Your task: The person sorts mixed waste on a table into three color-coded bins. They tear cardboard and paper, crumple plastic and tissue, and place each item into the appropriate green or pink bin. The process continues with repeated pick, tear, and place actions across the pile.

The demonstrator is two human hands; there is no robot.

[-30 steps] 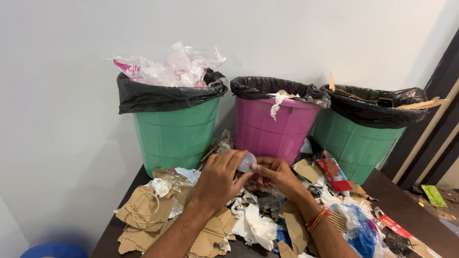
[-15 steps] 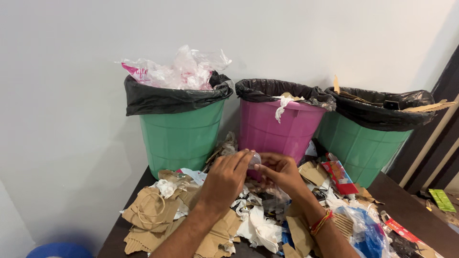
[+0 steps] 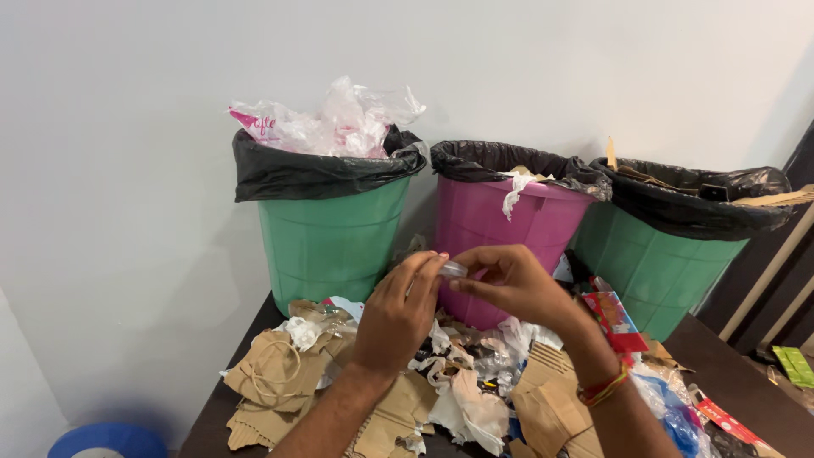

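Here my left hand (image 3: pixel 398 314) and right hand (image 3: pixel 509 284) pinch a small clear plastic piece (image 3: pixel 453 270) between their fingertips, above the scrap pile (image 3: pixel 458 399) and in front of the pink bin (image 3: pixel 509 229).

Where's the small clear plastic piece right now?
In the head view, the small clear plastic piece is pinched between the fingertips of the left hand and right hand, just in front of the pink bin.
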